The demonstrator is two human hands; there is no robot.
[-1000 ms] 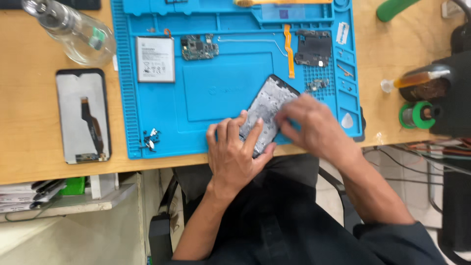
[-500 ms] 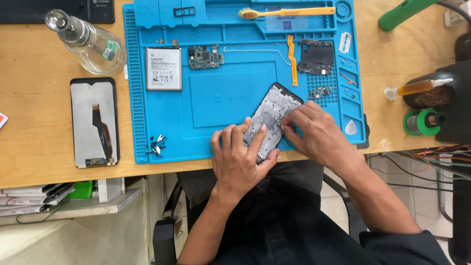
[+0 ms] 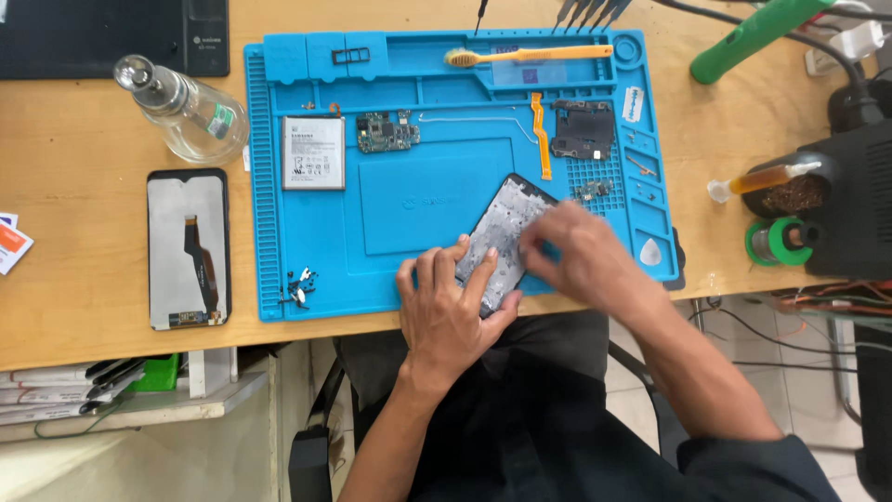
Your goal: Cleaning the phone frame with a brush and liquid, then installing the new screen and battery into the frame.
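Both hands on our phone frame, near edge of the blue mat.
Left hand clamps its lower end; right hand fingertips pinched on its right edge. Battery sits upper left on the mat.

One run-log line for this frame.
left hand: steadies phone frame | right hand: fingertips on frame | surface: blue mat | nearby: battery, circuit board
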